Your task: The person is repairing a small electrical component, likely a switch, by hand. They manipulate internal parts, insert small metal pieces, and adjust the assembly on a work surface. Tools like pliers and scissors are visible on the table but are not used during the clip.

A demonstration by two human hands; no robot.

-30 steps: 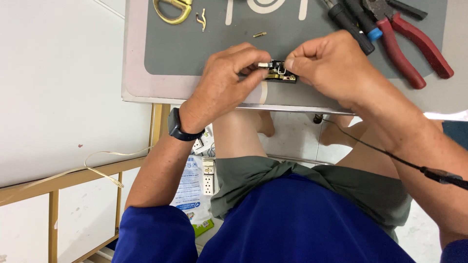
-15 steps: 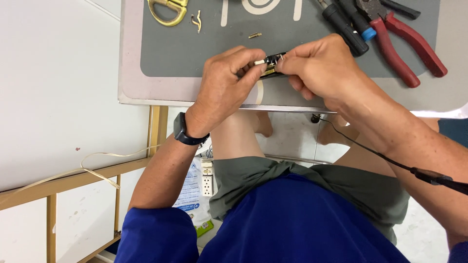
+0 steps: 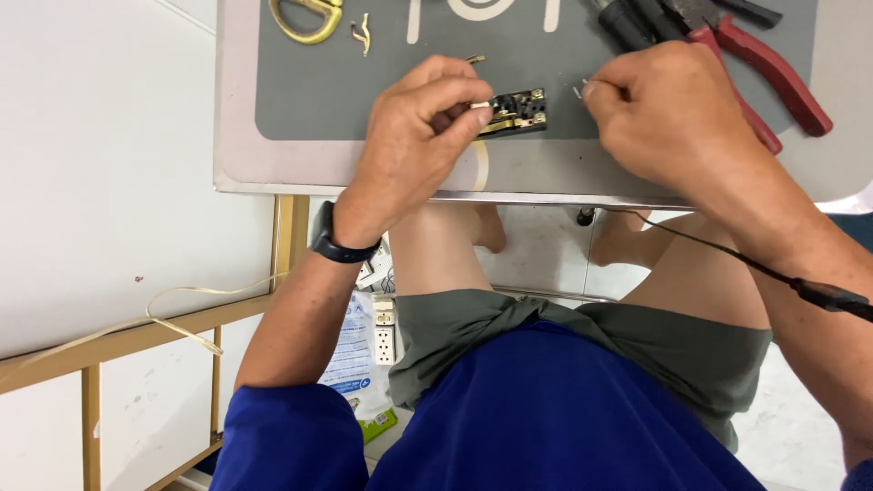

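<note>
Nearest the body, below the bench's near edge (image 3: 382,189), a blue shirt and grey-green shorts fill the view, with white socket parts and a printed packet (image 3: 364,359) on the floor between the knees. Just past that edge, over the grey mat (image 3: 300,91), the left hand (image 3: 414,136) is pinched shut on the end of a small black-and-brass switch mechanism (image 3: 516,111), holding it just off the mat near the bench's middle. Beside it, a little apart, the right hand (image 3: 668,109) has thumb and forefinger closed on a tiny pale part (image 3: 579,89), too small to identify. Judging by this, a fitting step is under way: the small piece looks due to meet the mechanism, which would call for steady alignment. Farther back lie red-handled pliers (image 3: 773,77), dark tool handles (image 3: 627,20), and brass pieces (image 3: 305,18) toward the far left corner.
</note>
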